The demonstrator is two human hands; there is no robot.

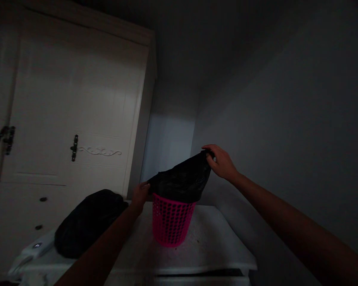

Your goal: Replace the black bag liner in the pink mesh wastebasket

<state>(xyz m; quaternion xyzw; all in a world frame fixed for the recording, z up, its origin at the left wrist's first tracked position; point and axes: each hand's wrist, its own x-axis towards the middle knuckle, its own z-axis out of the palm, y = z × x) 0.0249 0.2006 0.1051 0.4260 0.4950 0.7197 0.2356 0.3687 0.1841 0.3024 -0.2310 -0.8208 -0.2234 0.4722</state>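
Note:
A pink perforated plastic basket [171, 222] stands upright on a white tabletop. A black plastic bag [181, 180] covers its mouth, and dark plastic shows through the holes. My left hand [140, 195] grips the bag's edge at the left of the basket's rim. Higher up and to the right, my right hand [222, 161] pinches another part of the bag's edge and holds it raised above the rim. The bag is stretched at a slant between both hands. Part of the left hand's fingers is in shadow.
A full-looking black bag [92, 218] lies on the left of the white tabletop [217, 242], beside my left forearm. Behind it rises a white wardrobe [86, 95] with dark handles. A grey wall [280, 119] borders the right side. The room is dim.

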